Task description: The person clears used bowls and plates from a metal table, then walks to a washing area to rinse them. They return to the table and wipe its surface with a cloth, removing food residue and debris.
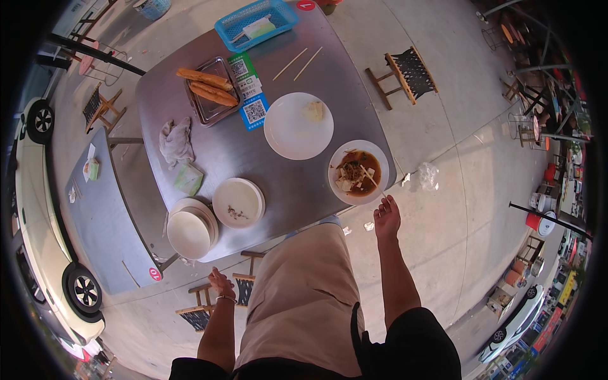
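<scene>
My right hand (387, 218) is at the table's near right corner, its fingers closed on a chopstick (373, 179) whose tip rests in a white bowl (334, 183) of brown broth with white pieces and minced topping. Whether it holds one stick or two is unclear. Nothing shows in my left hand (222, 283), which hangs with loosely curled fingers just off the table's near edge, below stacked white bowls (188, 235). Beside that stack sits another pair of nested bowls (237, 202) with dark scraps inside. A white plate (294, 128) with a pale food remnant lies beyond the broth bowl.
Fried dough sticks (213, 93) lie on a metal tray (208, 114). Around them are a crumpled cloth (176, 141), a green tissue packet (188, 179), printed code cards (247, 90), two loose chopsticks (308, 63) and a blue plastic basket (285, 29). Folding stools (411, 76) stand on the ground.
</scene>
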`<move>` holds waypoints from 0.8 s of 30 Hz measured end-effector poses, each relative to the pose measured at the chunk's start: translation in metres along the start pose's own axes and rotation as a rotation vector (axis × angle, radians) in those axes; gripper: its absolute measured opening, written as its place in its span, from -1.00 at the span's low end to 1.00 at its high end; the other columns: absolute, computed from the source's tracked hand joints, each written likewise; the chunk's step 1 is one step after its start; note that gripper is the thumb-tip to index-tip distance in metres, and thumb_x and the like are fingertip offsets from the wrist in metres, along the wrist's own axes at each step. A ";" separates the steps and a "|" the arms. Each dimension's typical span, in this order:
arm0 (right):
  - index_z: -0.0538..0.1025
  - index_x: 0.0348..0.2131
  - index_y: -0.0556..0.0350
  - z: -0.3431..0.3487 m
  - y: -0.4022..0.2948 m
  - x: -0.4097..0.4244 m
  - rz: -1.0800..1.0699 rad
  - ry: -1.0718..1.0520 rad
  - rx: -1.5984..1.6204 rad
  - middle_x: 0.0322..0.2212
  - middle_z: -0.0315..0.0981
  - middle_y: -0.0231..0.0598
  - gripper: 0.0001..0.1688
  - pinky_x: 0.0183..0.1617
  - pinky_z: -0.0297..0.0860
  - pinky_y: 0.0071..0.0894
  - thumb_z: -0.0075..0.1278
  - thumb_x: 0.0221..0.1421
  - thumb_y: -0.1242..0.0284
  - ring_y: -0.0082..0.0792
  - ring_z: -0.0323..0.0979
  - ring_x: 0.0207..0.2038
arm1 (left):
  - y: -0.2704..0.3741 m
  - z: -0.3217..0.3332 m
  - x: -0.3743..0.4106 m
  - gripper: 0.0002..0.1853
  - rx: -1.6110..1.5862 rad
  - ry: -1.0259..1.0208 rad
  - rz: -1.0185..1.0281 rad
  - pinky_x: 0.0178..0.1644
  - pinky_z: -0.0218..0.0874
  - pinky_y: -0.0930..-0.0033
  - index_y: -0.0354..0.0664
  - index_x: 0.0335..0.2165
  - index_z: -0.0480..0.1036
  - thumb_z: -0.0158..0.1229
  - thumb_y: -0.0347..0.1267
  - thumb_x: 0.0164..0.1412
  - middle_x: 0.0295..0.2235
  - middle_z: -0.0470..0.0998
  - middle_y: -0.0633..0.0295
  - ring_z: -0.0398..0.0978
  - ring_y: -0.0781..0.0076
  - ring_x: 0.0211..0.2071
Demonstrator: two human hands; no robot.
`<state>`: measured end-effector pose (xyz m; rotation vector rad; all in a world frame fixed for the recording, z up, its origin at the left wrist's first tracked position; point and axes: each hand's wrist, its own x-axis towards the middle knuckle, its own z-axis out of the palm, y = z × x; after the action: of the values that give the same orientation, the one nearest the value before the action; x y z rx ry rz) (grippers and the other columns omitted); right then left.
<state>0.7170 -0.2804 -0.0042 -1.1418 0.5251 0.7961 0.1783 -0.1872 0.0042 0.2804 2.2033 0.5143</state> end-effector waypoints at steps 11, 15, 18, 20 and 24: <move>0.36 0.02 -0.17 0.000 -0.062 0.091 0.168 0.033 -1.171 -0.24 0.31 -0.37 -0.40 -0.25 0.30 -0.22 -0.06 0.09 -0.03 -0.43 0.26 -0.32 | 0.039 0.113 -0.105 -0.62 0.135 -0.444 0.154 -0.76 -0.04 0.55 -0.10 -0.16 0.26 -0.09 -0.05 0.24 -0.62 0.26 0.34 0.12 0.66 -0.77; 0.38 0.02 -0.03 -0.040 -0.092 0.145 -0.440 0.083 -1.740 -0.05 0.28 -0.23 -0.32 -0.17 0.31 -0.22 0.06 0.01 0.00 -0.38 0.27 -0.20 | 0.041 0.154 -0.132 -0.62 0.088 -0.542 0.111 -0.77 -0.05 0.55 -0.13 -0.16 0.28 -0.05 -0.08 0.21 -0.62 0.26 0.33 0.11 0.65 -0.77; 0.45 -0.08 0.08 0.060 -0.073 0.138 -0.657 -0.286 -1.547 -0.30 0.46 -0.25 -0.46 -0.29 0.34 -0.39 0.17 -0.04 0.24 -0.40 0.37 -0.36 | 0.032 0.156 -0.143 -0.64 0.033 -0.462 0.093 -0.76 -0.03 0.57 -0.12 -0.19 0.30 -0.07 -0.07 0.26 -0.63 0.26 0.34 0.12 0.66 -0.77; 0.48 -0.13 0.12 0.132 -0.053 0.129 -0.627 -0.448 -1.419 -0.43 0.50 -0.29 -0.53 -0.35 0.34 -0.44 0.18 -0.05 0.31 -0.43 0.36 -0.47 | 0.018 0.163 -0.149 -0.64 0.013 -0.444 0.072 -0.76 -0.03 0.57 -0.12 -0.19 0.30 -0.08 -0.07 0.26 -0.63 0.26 0.34 0.13 0.65 -0.77; 0.48 -0.21 0.11 0.244 0.012 0.126 -0.735 -0.610 -1.437 -0.43 0.49 -0.30 -0.57 -0.31 0.36 -0.34 0.21 -0.09 0.30 -0.34 0.41 -0.43 | 0.007 0.170 -0.165 -0.59 -0.040 -0.401 -0.004 -0.76 -0.01 0.55 -0.15 -0.14 0.28 -0.08 -0.06 0.26 -0.62 0.28 0.32 0.16 0.64 -0.76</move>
<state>0.7798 -0.0134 -0.0187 -2.0484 -1.1491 0.7537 0.4145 -0.1966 0.0243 0.3271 1.8028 0.4555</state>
